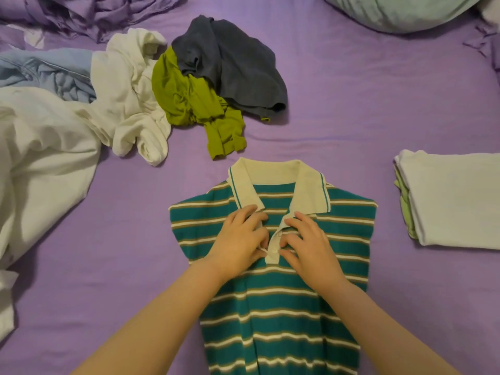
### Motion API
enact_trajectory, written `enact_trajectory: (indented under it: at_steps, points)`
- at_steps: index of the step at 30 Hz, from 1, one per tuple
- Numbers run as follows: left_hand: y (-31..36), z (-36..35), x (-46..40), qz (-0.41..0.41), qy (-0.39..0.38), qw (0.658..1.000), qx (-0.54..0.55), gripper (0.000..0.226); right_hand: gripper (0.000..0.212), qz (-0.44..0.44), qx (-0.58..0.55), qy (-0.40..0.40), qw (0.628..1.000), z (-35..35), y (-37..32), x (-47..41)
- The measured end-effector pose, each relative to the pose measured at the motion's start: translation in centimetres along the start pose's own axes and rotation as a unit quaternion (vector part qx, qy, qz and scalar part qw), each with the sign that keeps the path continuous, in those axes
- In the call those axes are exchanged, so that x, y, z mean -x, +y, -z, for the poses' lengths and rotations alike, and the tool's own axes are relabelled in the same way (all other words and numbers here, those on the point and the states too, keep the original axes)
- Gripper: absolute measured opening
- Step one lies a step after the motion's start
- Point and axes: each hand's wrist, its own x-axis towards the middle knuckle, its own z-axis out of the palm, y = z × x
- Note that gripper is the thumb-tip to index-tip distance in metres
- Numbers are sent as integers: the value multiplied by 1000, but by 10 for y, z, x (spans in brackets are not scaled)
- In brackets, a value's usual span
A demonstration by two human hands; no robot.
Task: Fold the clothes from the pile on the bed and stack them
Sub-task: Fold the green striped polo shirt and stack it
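We see a knitted, teal-striped polo shirt (273,266) lying flat on the purple bed (351,117). Our left hand (238,239) and right hand (311,247) pinch its cream button strip (274,246) just below the collar, fingers curled.

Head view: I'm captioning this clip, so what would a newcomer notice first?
The teal striped polo shirt lies flat at centre, both hands, left and right, working at its button placket. Behind it to the left sprawls an unfolded pile; a folded stack sits at right.

Bare sheet (338,109) between pile (130,104), stack (457,198)
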Motion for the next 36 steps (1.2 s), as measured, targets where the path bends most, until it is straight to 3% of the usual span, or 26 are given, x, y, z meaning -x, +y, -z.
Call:
enact_trajectory:
  at_steps: [6, 10, 13, 23, 32, 36]
  points:
    - [7, -1, 5, -9, 25, 1000, 5, 20, 17, -33, -45, 23, 998, -11, -7, 7]
    - [12, -6, 7, -2, 29, 999, 15, 21, 8, -63, -22, 42, 997, -10, -14, 7]
    - [17, -9, 6, 7, 40, 999, 16, 19, 13, -88, -1, 48, 995, -9, -14, 8]
    - [26, -7, -2, 11, 76, 997, -29, 15, 23, -132, -60, -1, 989, -6, -12, -6]
    - [18, -3, -8, 7, 20, 999, -41, 38, 26, -77, -117, -36, 990, -2, -3, -1]
    - [11, -1, -13, 12, -12, 1000, -2, 34, 26, -73, -109, -19, 991, -4, -3, 0]
